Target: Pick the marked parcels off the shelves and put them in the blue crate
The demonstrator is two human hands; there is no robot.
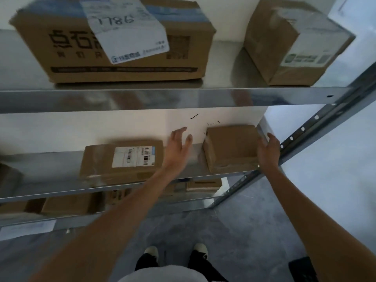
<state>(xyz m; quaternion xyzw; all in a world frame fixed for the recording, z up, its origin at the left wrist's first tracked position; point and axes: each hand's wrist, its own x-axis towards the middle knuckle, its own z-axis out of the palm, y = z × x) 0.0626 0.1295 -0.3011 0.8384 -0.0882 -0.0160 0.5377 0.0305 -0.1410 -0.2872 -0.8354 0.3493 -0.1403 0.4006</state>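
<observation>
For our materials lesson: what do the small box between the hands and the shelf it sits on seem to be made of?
Small box: brown cardboard, matt, going by its dull tan faces and creased edges; some glossy clear tape seems to run along its lower front.
Shelf: probably metal, perhaps steel, with a smooth silvery finish; its front edge mirrors the boxes, and the upright post has punched holes.

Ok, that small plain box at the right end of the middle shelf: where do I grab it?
Probably by its two side faces. The small plain box sits apart from the labelled parcel, so the left hand can press its left face and the right hand its right, coming from the front.
</observation>
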